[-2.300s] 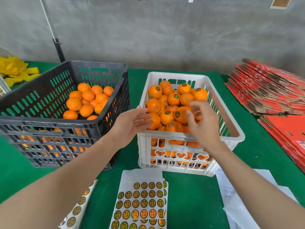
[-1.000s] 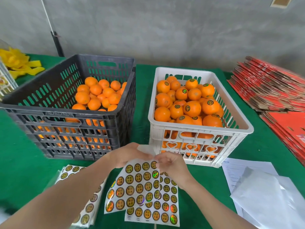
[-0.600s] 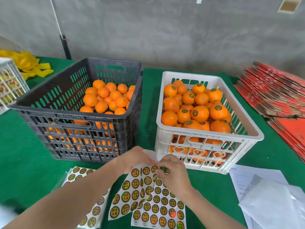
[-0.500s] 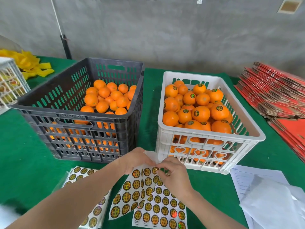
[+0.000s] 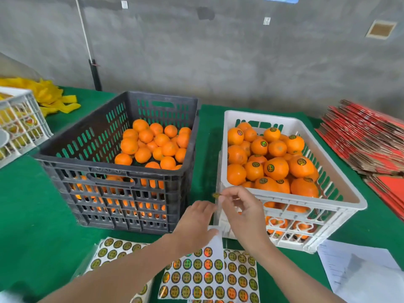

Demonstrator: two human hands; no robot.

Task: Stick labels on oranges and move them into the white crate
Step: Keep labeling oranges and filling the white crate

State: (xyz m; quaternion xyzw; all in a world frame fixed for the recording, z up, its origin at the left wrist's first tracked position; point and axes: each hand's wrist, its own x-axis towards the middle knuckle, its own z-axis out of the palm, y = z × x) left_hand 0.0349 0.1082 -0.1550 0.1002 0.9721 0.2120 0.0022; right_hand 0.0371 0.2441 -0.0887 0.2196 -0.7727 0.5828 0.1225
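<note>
The white crate on the right holds a heap of labelled oranges. In the black crate on the left lie unlabelled oranges. My right hand is raised in front of the white crate's near left corner and pinches a small round label at its fingertips. My left hand is below it, fingers relaxed, over the top edge of a sheet of round gold labels that lies on the green table.
More label sheets lie at the near left. White papers lie at the near right. Stacked red cardboard fills the right side. Another white crate and yellow material sit at the far left. A grey wall stands behind.
My right hand has peeled one label off the sheet and lifted it up toward the crates. The sheet, held up by both hands before, now lies lower under my left hand.
</note>
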